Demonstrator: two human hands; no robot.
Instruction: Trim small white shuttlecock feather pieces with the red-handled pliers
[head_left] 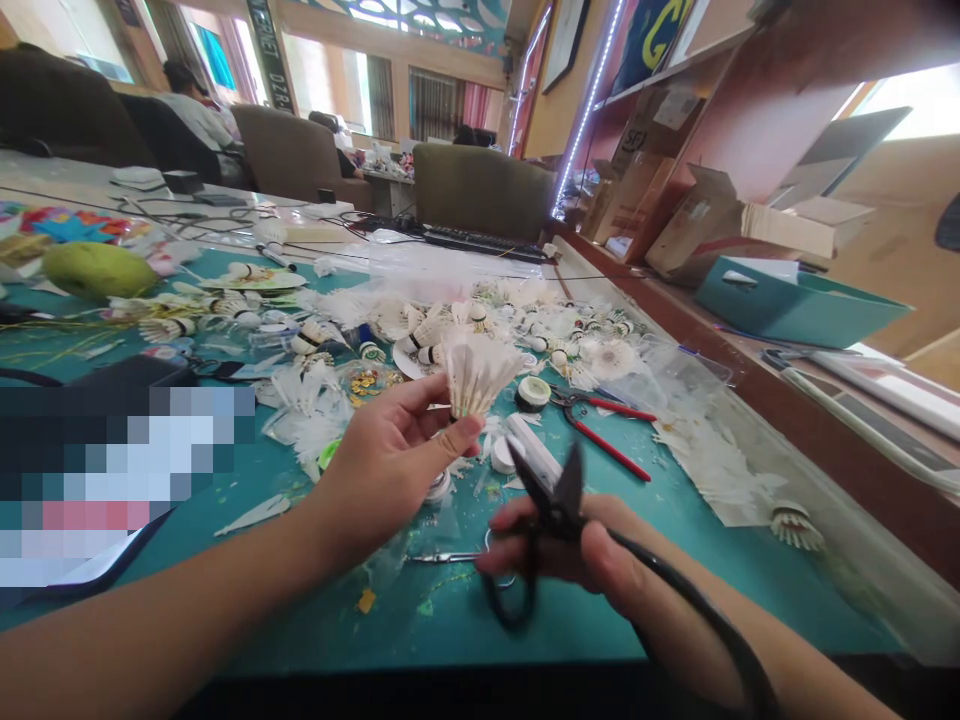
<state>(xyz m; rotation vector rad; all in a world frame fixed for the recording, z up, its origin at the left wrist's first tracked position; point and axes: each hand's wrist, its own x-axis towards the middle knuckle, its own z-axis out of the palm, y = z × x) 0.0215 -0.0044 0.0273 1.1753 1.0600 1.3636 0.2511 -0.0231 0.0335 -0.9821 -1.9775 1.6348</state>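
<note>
My left hand (409,450) grips a feather shuttlecock (480,375) near its base, with the white feathers fanned upward. In my right hand (592,560) is a pair of black scissors (559,490), fingers wrapped about the handles. Its blades stand apart and point up, to the right of the shuttlecock and not touching it. Motion blurs the scissors a little. Below the shuttlecock, a pair of small metal scissors (446,558) lies on the teal mat (300,625). Red-handled pliers (611,448) and a round tape roll (533,393) rest just beyond my right hand.
Many shuttlecocks and loose feathers (307,420) cover the back of the mat. At left are a blurred-out device (97,490) and a green fruit (99,270). A teal bin (799,300) and cardboard boxes (697,225) stand at right. A person (199,115) sits far back.
</note>
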